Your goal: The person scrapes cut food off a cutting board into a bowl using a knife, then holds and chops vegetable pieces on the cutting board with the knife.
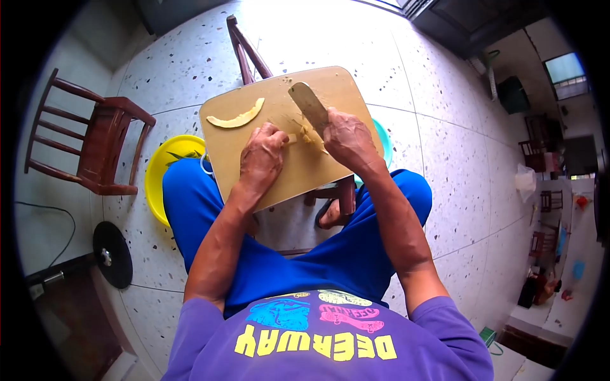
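Speckled floor (457, 165), tan tabletop (222, 155); yellow basin (154, 190) far left; curved slice (235, 119) on tabletop's left, uncut, so work looks partway, small bits (310, 138) already cut; slice's long axis lower-left to upper-right, ends up-frame; left hand (262, 155) curled at pale piece (291, 138), grip can't tell; right hand (348, 138) clenched round knife (307, 105), tip up-left; teal basin (385, 143) behind
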